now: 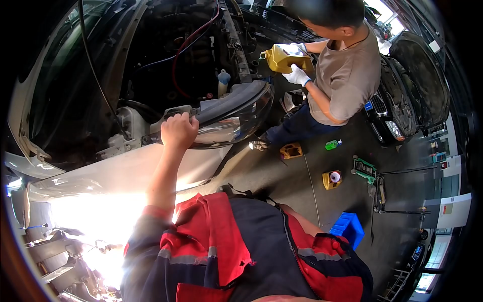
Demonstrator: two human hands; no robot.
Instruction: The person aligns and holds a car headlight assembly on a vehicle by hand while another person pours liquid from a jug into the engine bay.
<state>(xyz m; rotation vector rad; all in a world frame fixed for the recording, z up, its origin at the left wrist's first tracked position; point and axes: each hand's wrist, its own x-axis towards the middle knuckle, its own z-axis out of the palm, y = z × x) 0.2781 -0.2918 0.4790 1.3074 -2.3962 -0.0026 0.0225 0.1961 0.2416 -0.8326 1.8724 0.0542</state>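
My left hand is closed over the inner edge of the headlight at the front corner of a light-coloured car. Its fingers curl down, and their tips are partly hidden. Beyond it lies the open engine bay, where a red hose and a translucent bottle with a blue top show. On the other side, part of my right forearm appears beside my red and dark jacket; my right hand is out of sight.
A co-worker in white gloves holds a yellow jug tilted by the car's front. On the floor are two yellow containers, a green bottle, a green floor jack and a blue bin. Another car has its hood up.
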